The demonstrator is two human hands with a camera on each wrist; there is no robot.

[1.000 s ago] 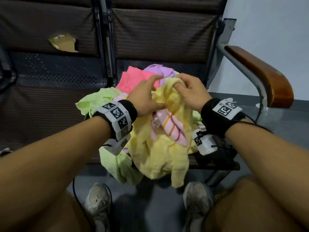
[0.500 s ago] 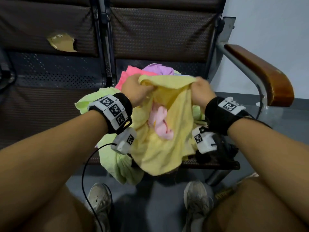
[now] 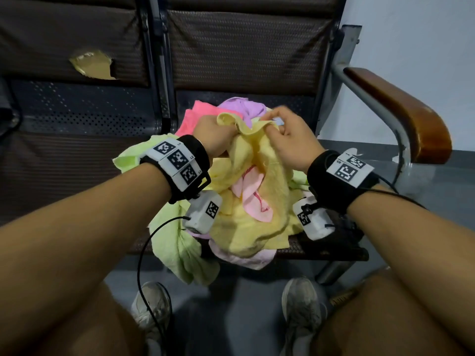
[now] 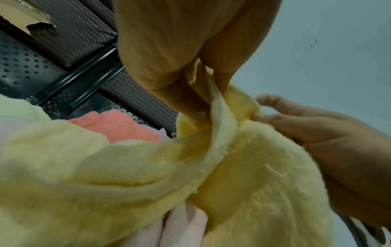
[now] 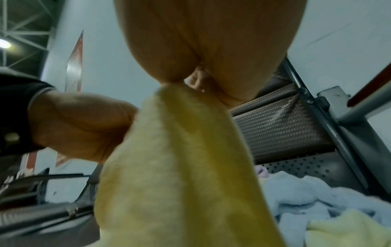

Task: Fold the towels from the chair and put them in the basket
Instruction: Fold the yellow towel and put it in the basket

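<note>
While both hands are working the top edge of the yellow towel (image 3: 257, 201), it is hanging bunched above the heap on the chair (image 3: 244, 60).

Left hand (image 3: 213, 137) is curling tight round a gathered corner, and right hand (image 3: 290, 140) is pinching the same hem close beside it between thumb and fingertip, the other fingers arching loose. Below them the towel is draping over a pink towel (image 3: 250, 195), with green (image 3: 177, 242), coral (image 3: 195, 116) and lilac (image 3: 244, 109) ones lying around it on the seat. This looks like the step of finding the corners, with folding not yet begun. Next, I'd say, the hands need to slide apart along the hem until the cloth is hanging flat, lifted free of the pile. No basket is showing in any view.
</note>
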